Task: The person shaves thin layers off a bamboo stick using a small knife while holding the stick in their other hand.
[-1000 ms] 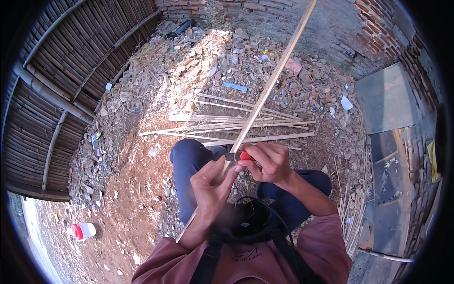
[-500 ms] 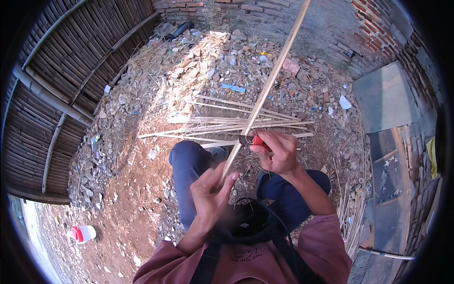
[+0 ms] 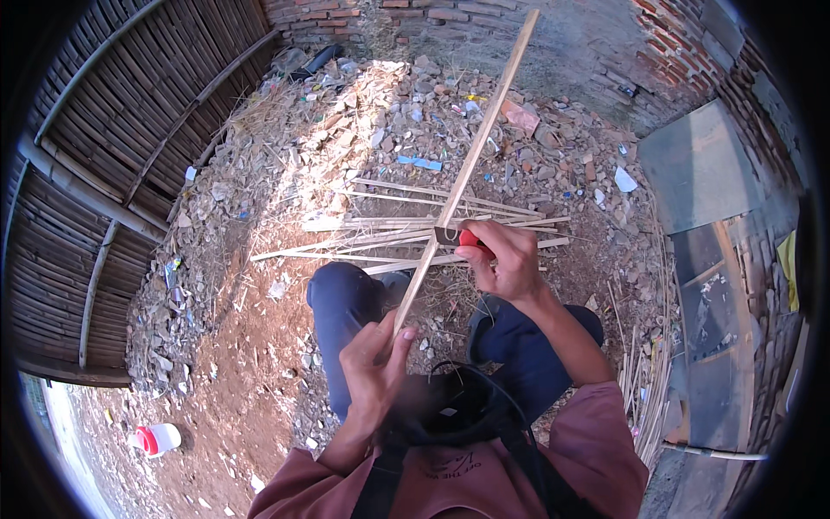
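Note:
A long pale bamboo strip [image 3: 485, 130] slants up and away from me, its far end raised in front of the brick wall. My left hand [image 3: 372, 368] is closed around the strip's near end, thumb alongside it. In my right hand [image 3: 508, 264] is a small knife [image 3: 475, 244] with a red handle; its dark blade lies against the strip about two thirds of the way down. Beneath and beyond my hands, several loose bamboo strips [image 3: 380, 227] lie crossed on the ground between and past my feet.
Rubble and litter [image 3: 424, 112] cover the ground toward the brick wall [image 3: 432, 24]. A slatted bamboo wall [image 3: 130, 112] stands left, boards [image 3: 700, 173] lean right. A red-and-white container [image 3: 158, 439] lies at lower left, and more thin strips [image 3: 644, 389] at right.
The bamboo strip has slid toward me, so its far end now shows in the picture. My left hand has come down and left with it; the knife has shifted slightly up the picture.

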{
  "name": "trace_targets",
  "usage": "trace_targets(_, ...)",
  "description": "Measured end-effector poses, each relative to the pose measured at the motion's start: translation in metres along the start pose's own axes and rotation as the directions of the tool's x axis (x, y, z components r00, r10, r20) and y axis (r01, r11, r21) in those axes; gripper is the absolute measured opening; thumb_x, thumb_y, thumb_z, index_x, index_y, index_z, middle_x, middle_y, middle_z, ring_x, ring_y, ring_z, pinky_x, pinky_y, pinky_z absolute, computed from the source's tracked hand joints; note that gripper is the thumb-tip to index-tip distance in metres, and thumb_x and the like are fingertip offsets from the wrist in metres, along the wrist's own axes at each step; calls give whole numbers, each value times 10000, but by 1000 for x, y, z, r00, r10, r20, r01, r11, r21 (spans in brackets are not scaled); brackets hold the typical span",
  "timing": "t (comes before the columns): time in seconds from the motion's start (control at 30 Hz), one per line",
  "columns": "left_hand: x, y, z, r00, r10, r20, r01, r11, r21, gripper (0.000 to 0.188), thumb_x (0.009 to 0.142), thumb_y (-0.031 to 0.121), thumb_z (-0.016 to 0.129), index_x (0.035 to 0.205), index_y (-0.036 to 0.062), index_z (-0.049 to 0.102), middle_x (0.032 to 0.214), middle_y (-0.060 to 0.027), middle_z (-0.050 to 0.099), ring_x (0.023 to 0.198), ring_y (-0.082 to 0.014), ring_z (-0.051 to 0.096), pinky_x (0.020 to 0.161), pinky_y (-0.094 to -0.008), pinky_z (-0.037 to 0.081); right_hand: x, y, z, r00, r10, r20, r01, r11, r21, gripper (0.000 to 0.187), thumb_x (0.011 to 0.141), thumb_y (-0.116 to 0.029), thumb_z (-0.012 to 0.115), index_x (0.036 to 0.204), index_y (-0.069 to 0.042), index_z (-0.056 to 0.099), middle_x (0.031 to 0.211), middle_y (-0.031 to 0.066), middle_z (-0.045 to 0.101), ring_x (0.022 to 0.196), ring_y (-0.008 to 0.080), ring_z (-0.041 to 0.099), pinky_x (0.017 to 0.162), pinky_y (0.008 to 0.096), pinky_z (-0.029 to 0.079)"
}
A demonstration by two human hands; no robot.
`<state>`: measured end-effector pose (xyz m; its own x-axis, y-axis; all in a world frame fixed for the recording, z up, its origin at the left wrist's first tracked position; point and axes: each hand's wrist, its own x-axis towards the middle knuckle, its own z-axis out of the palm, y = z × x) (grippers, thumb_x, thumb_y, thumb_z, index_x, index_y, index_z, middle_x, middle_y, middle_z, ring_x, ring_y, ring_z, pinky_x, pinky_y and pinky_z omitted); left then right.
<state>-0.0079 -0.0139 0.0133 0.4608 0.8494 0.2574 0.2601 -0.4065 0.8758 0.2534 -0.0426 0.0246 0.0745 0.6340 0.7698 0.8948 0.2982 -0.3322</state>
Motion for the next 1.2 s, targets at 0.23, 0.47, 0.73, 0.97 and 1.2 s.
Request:
trace_targets(0.23, -16, -8, -11, 999, 8, 31, -9, 1000, 20, 287, 967, 116, 796, 1202, -47, 770, 693, -63, 582, 604, -120, 499, 569, -304, 397, 9, 28, -12, 987, 139, -79, -141, 990, -29, 227, 1003, -232, 746, 1029, -7, 732, 811, 95, 744, 573, 182, 671, 511, 320, 495)
trace_targets(0.47, -37, -20, -23, 996, -50, 69, 45, 997, 62, 283, 976, 136, 789, 1198, -39, 774, 677, -79, 566, 596, -134, 505, 556, -327, 379, 15, 65, -18, 949, 295, -111, -296, 955, 2, 265, 1029, -231, 714, 1093, 23, 753, 713, 70, 698, 544, 140, 587, 520, 309, 424)
trace_targets(0.73, -52, -27, -34, 979, -147, 137, 134, 986, 100, 279, 977, 148, 782, 1195, -27, 773, 663, -100, 551, 587, -159, 481, 564, -353, 371, 12, 130, -19, 889, 434, -145, -444, 895, -38, 320, 1075, -312, 652, 1140, -14, 750, 655, 69, 643, 582, 129, 587, 555, 317, 430)
trace_targets(0.97, -67, -42, -45, 971, -188, 149, 170, 977, 126, 274, 975, 150, 781, 1193, -15, 780, 652, -101, 555, 593, -166, 498, 570, -359, 382, 10, 153, -7, 839, 525, -142, -539, 836, -97, 337, 1091, -326, 625, 1178, -20, 737, 735, 108, 673, 642, 142, 603, 593, 339, 476)
trace_targets(1.2, -81, -58, -58, 954, -273, 121, 255, 956, 143, 308, 976, 168, 785, 1220, -20, 773, 736, -111, 647, 669, -168, 592, 613, -349, 454, -29, 265, -67, 696, 714, -73, -709, 667, -229, 479, 1100, -455, 562, 1151, -27, 772, 863, 107, 711, 683, 187, 622, 579, 397, 513)
